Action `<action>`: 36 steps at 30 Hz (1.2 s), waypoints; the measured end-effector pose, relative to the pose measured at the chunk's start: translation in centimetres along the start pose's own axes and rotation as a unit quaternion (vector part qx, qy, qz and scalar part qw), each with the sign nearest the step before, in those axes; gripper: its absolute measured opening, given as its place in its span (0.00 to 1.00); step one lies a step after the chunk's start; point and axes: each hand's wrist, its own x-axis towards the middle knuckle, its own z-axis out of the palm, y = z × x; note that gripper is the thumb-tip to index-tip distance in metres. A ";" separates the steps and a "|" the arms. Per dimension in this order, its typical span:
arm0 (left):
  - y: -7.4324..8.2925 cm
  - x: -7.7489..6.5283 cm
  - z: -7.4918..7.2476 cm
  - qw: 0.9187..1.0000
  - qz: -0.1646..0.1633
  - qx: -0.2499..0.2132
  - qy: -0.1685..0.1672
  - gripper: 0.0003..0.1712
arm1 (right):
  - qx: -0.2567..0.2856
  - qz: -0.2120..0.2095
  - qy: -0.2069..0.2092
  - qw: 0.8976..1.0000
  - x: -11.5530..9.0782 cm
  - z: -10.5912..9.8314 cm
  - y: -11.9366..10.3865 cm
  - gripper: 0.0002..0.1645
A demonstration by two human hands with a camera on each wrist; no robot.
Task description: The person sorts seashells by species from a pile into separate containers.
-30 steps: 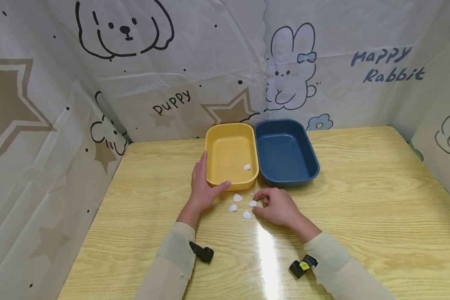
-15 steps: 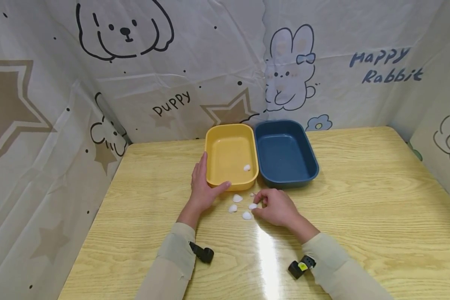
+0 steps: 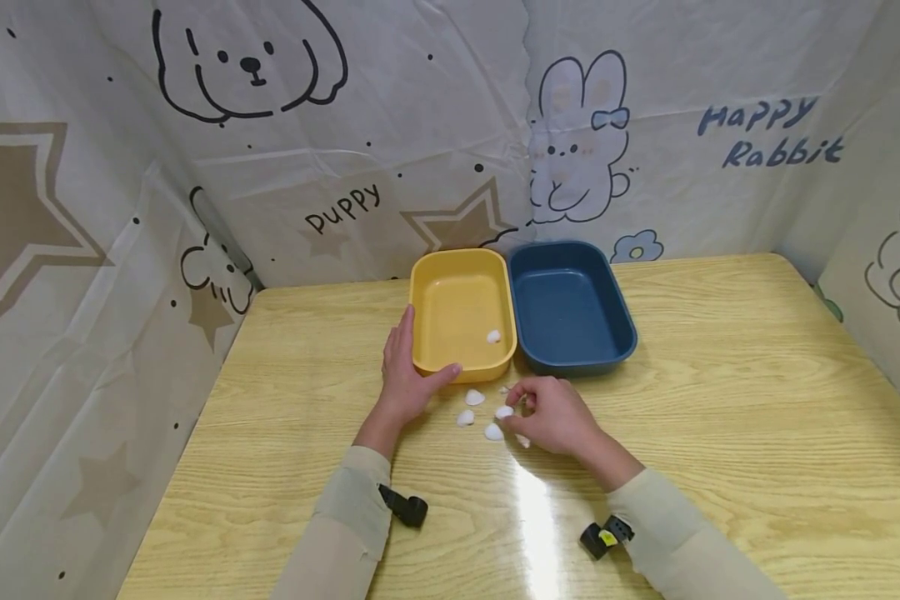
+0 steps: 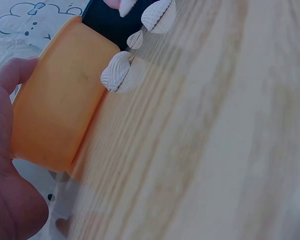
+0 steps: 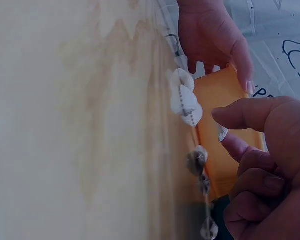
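My left hand (image 3: 405,379) lies along the left side of the yellow tray (image 3: 413,287) in the head view, fingers straight against its outer wall and thumb over the near rim. Between the thumb and forefinger of my right hand (image 3: 558,417) a white seashell (image 3: 504,412) is pinched. The right wrist view has this seashell (image 5: 223,133) between the fingertips, with the tray behind. Several more white shells (image 3: 475,397) lie on the table around the right fingertips. One small shell (image 3: 523,441) peeks out below the right hand. A single shell (image 3: 493,337) rests inside the yellow tray.
A dark blue tray (image 3: 570,365) stands against the right side of the yellow one. Both are near the back of the wood-grain table (image 3: 720,375). Patterned cloth (image 3: 420,100) hangs behind the table and at its sides.
The seashell in my right fingers has shifted slightly, and a small shell now shows beneath that hand. The left hand stays on the yellow tray.
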 end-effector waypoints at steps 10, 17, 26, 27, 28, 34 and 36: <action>0.0 -0.1 -0.1 1.000 -0.008 -0.005 -0.002 0.67 | 0.029 -0.002 0.014 0.999 0.0 -1.3 -1.8 0.10; 0.1 -0.1 -0.1 1.000 -0.004 -0.005 -0.002 0.66 | 0.043 -0.030 0.024 0.998 0.2 -2.5 -3.2 0.10; -0.1 0.0 0.0 1.000 0.001 0.006 0.003 0.67 | 0.044 -0.056 0.051 0.996 2.0 -4.2 -5.0 0.10; -0.1 0.0 0.0 1.000 0.001 0.006 0.003 0.67 | 0.045 -0.056 0.054 0.996 2.2 -4.4 -5.1 0.11; -0.1 0.0 0.0 1.000 0.000 0.006 0.002 0.67 | 0.043 -0.054 0.058 0.996 2.5 -4.6 -5.2 0.11; -0.1 0.0 0.0 1.000 -0.004 0.004 -0.001 0.67 | 0.030 -0.047 0.079 0.995 4.1 -5.2 -5.3 0.12; -0.1 0.0 0.0 1.000 -0.003 0.004 -0.001 0.67 | 0.030 -0.048 0.085 0.995 4.6 -5.2 -5.4 0.12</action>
